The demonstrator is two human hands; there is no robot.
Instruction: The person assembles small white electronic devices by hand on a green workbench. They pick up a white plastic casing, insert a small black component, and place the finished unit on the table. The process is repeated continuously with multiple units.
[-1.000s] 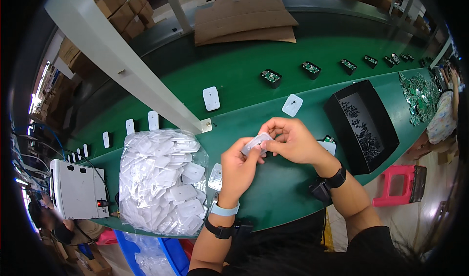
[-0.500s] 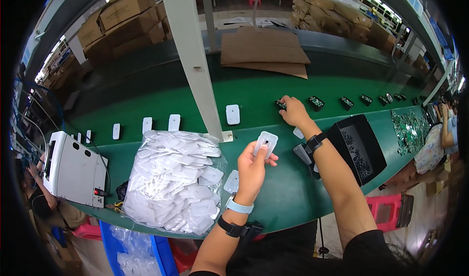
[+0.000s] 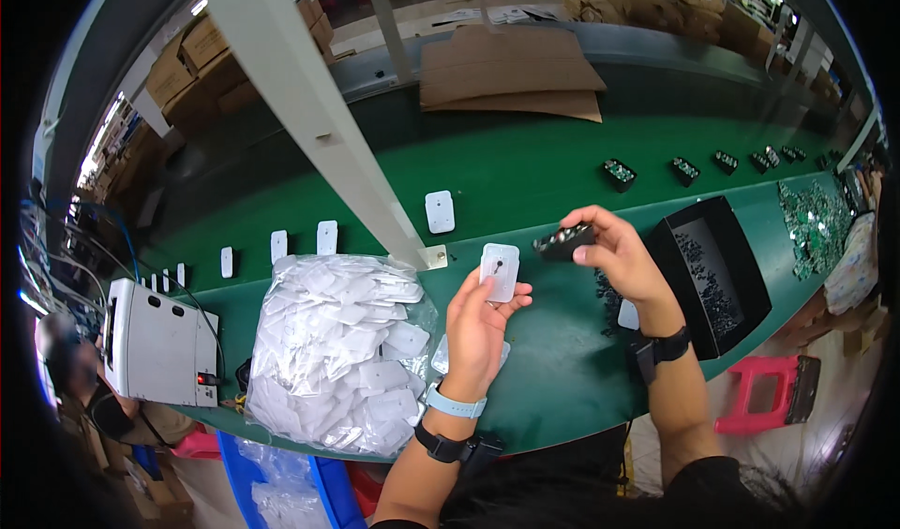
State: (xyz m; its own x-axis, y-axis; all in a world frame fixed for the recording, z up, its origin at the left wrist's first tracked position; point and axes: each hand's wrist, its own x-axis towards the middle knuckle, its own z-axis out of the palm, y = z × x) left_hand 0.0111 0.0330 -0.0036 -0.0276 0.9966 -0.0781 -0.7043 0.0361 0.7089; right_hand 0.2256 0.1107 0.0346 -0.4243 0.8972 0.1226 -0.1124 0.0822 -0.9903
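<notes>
My left hand [image 3: 475, 327] grips a white plastic cover [image 3: 500, 271] with rounded corners, a small dark part showing at its middle. To the right, my right hand [image 3: 621, 255] pinches a black casing [image 3: 565, 241] with a circuit board in it, tilted and raised above the table. The two pieces are apart, with a short gap between them. Beyond my hands, a white cover [image 3: 439, 212] lies on the green belt [image 3: 525, 173], and a black casing with a board [image 3: 619, 175] sits farther right. Another white cover lies partly hidden beneath my left hand.
A clear bag of white covers [image 3: 337, 351] lies left of my left hand. At right stand a black bin [image 3: 750, 290] of small dark parts and a heap of green circuit boards [image 3: 811, 224]. A metal post [image 3: 319, 121] rises by the belt; a white machine [image 3: 164, 342] stands far left.
My right hand has lifted the black casing off the belt and brought it nearer, toward the white cover. My left hand still holds that cover, now more upright. The view has shifted slightly.
</notes>
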